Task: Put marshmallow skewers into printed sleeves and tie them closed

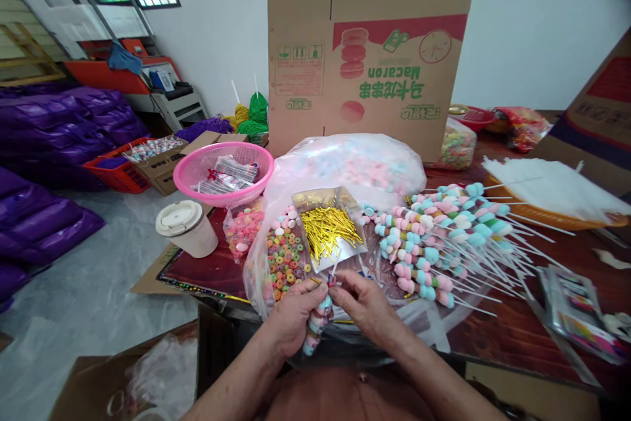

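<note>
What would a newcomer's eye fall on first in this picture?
Probably the brown cardboard box with upside-down red and green printing, at the back. Next comes the heap of pink, blue and white candy skewers to the right. At the front centre, the bare left hand holds a clear-wrapped pastel candy skewer, with the right hand at its top end.

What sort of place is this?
Probably a small sweets-packing workshop: loaded candy sticks and a packet of gold ties lie on the table, and big purple bags are piled nearby.
</note>
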The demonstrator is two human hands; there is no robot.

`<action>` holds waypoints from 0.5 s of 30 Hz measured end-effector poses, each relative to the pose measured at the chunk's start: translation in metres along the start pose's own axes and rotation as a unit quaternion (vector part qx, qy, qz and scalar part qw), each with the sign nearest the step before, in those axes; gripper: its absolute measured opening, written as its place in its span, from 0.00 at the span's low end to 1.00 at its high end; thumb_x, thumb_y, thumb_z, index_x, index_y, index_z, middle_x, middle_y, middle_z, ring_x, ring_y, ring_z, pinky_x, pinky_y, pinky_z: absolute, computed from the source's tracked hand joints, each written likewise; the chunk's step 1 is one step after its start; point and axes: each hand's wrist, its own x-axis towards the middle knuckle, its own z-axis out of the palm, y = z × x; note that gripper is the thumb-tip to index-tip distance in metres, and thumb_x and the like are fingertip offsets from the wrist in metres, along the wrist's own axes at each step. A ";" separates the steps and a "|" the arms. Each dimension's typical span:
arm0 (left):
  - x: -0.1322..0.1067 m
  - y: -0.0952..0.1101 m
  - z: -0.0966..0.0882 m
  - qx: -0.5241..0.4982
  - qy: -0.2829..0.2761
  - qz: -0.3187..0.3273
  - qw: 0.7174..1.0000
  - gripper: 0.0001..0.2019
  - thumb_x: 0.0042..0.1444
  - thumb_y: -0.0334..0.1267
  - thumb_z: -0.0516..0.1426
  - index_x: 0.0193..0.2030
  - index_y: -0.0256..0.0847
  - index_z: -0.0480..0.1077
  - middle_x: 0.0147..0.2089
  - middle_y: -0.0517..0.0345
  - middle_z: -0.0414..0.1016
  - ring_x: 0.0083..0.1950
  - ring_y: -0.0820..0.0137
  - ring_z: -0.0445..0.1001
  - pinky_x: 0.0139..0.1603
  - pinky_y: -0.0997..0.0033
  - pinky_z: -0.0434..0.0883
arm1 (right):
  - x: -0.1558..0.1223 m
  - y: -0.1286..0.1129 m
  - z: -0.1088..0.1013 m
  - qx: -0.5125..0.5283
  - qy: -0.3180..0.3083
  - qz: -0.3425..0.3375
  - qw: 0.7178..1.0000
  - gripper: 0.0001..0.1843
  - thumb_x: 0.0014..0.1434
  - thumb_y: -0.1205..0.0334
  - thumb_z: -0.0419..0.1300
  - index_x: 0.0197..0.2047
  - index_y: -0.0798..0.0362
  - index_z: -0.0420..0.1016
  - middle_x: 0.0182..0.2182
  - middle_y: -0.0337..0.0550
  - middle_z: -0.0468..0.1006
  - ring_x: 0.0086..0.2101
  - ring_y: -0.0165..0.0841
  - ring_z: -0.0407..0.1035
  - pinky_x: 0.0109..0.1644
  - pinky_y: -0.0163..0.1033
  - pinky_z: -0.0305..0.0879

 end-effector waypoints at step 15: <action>0.003 -0.001 0.013 -0.151 -0.026 -0.028 0.988 0.17 0.43 0.35 0.66 0.39 0.39 0.65 0.22 0.63 0.69 0.21 0.78 0.67 0.22 0.80 0.64 | -0.002 -0.008 -0.019 -0.057 -0.069 -0.089 0.992 0.13 0.64 0.61 0.45 0.27 0.51 0.60 0.23 0.37 0.73 0.25 0.28 0.67 0.31 0.33 0.59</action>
